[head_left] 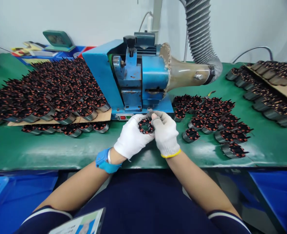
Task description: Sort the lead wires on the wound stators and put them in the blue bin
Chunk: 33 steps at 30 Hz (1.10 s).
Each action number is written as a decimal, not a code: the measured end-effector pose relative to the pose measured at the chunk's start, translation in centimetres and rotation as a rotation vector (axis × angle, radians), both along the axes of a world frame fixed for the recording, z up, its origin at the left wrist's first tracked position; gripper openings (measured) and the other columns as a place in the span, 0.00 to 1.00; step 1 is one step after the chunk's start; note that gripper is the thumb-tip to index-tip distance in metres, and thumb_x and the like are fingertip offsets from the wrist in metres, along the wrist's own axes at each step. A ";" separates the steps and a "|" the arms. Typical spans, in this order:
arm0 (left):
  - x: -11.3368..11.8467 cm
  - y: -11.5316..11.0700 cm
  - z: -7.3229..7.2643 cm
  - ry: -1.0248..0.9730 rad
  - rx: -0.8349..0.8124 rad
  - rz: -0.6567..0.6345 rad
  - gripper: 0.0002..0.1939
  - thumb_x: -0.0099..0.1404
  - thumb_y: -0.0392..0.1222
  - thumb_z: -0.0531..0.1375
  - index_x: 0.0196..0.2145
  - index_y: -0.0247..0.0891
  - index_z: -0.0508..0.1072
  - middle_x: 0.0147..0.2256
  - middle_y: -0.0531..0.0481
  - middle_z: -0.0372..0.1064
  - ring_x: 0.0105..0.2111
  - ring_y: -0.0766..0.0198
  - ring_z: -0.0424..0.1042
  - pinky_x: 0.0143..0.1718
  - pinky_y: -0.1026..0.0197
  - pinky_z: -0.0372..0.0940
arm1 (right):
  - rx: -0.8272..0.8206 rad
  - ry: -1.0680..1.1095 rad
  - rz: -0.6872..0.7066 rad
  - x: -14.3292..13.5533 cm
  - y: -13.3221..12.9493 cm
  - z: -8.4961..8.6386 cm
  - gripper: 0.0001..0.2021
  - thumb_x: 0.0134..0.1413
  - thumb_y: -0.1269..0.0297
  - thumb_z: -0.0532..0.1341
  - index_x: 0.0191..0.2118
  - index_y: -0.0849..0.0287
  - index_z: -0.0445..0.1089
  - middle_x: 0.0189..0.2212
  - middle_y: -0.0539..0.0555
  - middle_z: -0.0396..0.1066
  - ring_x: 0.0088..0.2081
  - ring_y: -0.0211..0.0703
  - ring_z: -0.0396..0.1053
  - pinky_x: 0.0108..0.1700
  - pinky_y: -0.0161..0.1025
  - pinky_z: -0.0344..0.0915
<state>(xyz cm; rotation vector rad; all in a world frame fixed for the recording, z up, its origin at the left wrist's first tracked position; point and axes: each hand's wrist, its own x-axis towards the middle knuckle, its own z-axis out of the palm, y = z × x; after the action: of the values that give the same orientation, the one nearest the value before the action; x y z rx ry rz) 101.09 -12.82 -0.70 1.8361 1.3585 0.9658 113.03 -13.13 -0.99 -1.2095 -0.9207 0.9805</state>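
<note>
A ring-shaped motor core (145,126) with black and copper-coloured parts faces up between my gloved hands. My left hand (133,136) is wrapped round it from the left and below. My right hand (165,131) is closed at the core's right edge, its thumb and fingers pinched near a small grey metal piece (149,112); whether the fingers hold that piece or a wire is too small to tell. Just behind the hands stands a blue machine (132,97) with a red and a green button at its base.
Many similar cores (60,87) are stacked on cardboard at the left. Several loose cores (191,135) stand right of my hands, and more rows (267,104) lie far right. A grey hose (200,32) joins the machine's clear funnel (184,76). The green table (72,152) has its edge near me.
</note>
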 end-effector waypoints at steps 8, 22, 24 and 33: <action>1.2 3.3 0.4 -0.047 0.149 0.059 0.28 0.47 0.48 0.68 0.44 0.40 0.65 0.44 0.47 0.73 0.42 0.56 0.75 0.45 0.55 0.70 | -0.015 0.092 -0.026 0.4 5.4 1.8 0.08 0.48 0.61 0.59 0.30 0.61 0.71 0.25 0.48 0.70 0.30 0.36 0.68 0.38 0.35 0.68; 2.2 5.5 1.1 -0.071 0.252 0.090 0.24 0.45 0.45 0.69 0.37 0.39 0.64 0.36 0.52 0.72 0.36 0.61 0.73 0.39 0.61 0.68 | 0.024 0.073 -0.134 0.2 7.1 1.9 0.09 0.51 0.61 0.59 0.31 0.62 0.71 0.25 0.47 0.68 0.30 0.35 0.69 0.42 0.39 0.67; 2.3 5.5 1.2 -0.076 0.240 0.088 0.24 0.45 0.45 0.69 0.37 0.39 0.64 0.35 0.52 0.72 0.36 0.62 0.72 0.39 0.61 0.68 | -0.003 0.092 -0.155 0.2 7.0 2.0 0.08 0.51 0.63 0.59 0.31 0.61 0.71 0.24 0.46 0.68 0.30 0.35 0.69 0.42 0.39 0.67; 2.1 5.5 1.2 -0.061 0.276 0.122 0.22 0.43 0.43 0.69 0.35 0.39 0.66 0.32 0.53 0.72 0.33 0.63 0.72 0.36 0.63 0.67 | 0.018 0.117 -0.170 0.0 7.2 1.6 0.08 0.48 0.61 0.62 0.30 0.62 0.72 0.21 0.44 0.68 0.24 0.33 0.67 0.36 0.37 0.67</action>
<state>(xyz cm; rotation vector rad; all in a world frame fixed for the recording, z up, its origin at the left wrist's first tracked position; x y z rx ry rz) 103.17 -7.31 0.49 1.9214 1.3683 1.3186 113.06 -5.90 0.61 -1.1822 -0.7215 0.8950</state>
